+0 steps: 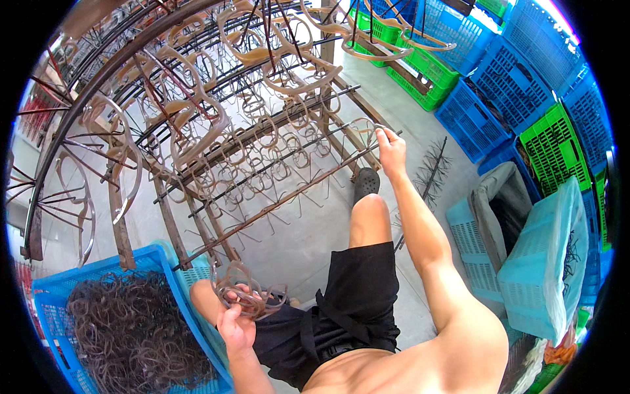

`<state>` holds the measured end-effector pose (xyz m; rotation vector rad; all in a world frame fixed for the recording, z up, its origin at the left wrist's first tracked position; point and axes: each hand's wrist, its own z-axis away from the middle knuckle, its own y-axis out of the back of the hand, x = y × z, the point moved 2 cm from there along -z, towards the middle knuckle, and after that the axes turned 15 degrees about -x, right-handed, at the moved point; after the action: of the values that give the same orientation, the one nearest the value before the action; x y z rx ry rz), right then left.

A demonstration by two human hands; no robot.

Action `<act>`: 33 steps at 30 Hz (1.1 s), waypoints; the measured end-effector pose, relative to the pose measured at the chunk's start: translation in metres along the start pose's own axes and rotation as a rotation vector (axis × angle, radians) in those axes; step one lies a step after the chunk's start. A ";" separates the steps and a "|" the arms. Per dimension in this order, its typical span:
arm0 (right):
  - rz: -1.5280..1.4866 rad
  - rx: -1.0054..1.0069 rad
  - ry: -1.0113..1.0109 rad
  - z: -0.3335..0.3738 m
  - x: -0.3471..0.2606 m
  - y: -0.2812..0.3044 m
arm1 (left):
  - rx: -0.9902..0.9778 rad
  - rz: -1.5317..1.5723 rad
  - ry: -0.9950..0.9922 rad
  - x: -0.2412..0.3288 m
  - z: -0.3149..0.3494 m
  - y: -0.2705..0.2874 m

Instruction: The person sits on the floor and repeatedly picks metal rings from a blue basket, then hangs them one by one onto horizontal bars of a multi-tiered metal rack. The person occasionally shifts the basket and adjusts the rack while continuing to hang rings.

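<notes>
My left hand is closed round a bunch of curved, translucent brown loop pieces, held beside my knee. Farther out, my right hand pinches at the right end of a hooked metal bar. A thin brown loop piece shows at its fingertips; the exact contact is too small to tell. The hooked bar slopes across the near side of a rack and has several bare prongs. Behind it, similar loops hang in rows on more bars.
A blue crate full of dark brown loops stands at my lower left. Large curved rack parts rise at the left. A loose pronged bar lies right of my right forearm. Blue crates, green crates and lined turquoise bins stand at the right.
</notes>
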<state>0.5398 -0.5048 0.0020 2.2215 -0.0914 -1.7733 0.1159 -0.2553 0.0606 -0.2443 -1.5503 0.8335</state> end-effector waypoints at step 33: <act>0.069 -1.005 0.795 0.217 -0.232 -0.216 | 0.057 -0.911 -0.051 0.043 0.017 0.010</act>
<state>0.2468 -0.2857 0.1200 1.8687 0.7066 -0.5239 0.0890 -0.2282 0.0889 0.5066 -1.4631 0.1562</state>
